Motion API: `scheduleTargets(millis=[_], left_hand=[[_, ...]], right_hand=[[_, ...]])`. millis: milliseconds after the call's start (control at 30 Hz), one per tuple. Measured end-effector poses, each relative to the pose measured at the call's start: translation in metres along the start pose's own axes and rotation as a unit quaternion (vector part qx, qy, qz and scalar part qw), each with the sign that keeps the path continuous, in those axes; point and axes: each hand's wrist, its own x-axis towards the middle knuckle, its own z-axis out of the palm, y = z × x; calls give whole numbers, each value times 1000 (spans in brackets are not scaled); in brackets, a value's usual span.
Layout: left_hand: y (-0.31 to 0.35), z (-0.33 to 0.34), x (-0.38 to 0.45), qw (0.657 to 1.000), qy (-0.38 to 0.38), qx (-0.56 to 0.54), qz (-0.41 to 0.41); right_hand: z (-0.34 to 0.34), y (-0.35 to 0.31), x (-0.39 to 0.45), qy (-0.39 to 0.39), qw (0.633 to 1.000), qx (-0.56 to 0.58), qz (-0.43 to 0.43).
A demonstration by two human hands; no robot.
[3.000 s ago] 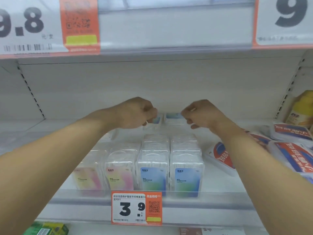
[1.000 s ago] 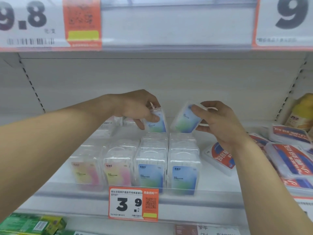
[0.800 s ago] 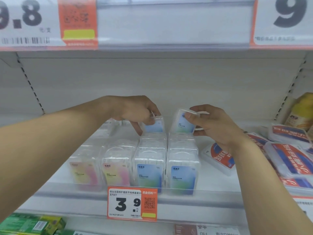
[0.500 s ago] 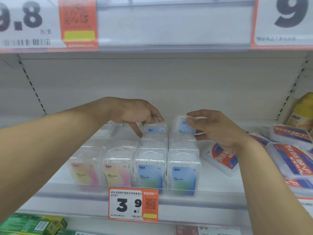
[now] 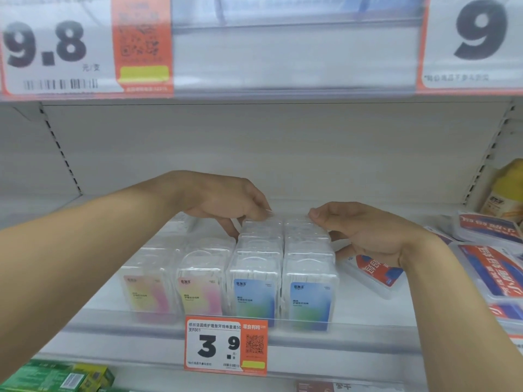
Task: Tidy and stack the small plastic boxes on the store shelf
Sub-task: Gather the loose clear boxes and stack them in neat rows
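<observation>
Left hand (image 5: 223,205): fingers curled down on the rearmost box of the left blue row (image 5: 259,250), seemingly seating it; whether pinched or only pressed, I cannot tell.
Right hand (image 5: 365,230): fingertips on the right blue row's (image 5: 307,250) back box (grip unclear).
Hidden: rear boxes blur together; pink rows (image 5: 175,278) sit left of both grips.

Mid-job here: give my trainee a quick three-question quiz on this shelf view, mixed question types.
1. True or false: the left hand rests at the back of the blue-label row.
2. How many columns of small plastic boxes face the front? A) two B) four C) six
3. Fill in: the shelf price tag under the boxes reads ___.

Key: 1 true. 2 B: two pink-yellow-label boxes columns, two blue; the right hand is at the right blue column. 3: 3.9.
</observation>
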Motion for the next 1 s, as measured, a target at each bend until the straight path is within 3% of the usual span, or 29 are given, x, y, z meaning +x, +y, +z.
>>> scheduleTargets(millis=[667,700,767,833,867,933,1000], left_hand=[[-2,11,-8,999,22,44,4],[-5,8,-10,998,39,43,10],[-11,-5,-13,989,131,50,34],[-18,-22,-21,970,234,45,47],[-25,-32,-25,961,271,38,46],[-44,-48,-35,946,317,56,28],[-72,-58,-44,936,330,118,-21]], right_hand=[[12,-6,-3,9,996,-52,70],[13,-7,-3,40,995,-67,67],[18,-15,-4,176,977,-121,27],[23,-28,-6,330,929,-142,-87],[28,-37,-8,372,907,-135,-146],[39,-57,-7,387,887,-135,-214],[54,-79,8,335,900,-160,-230]])
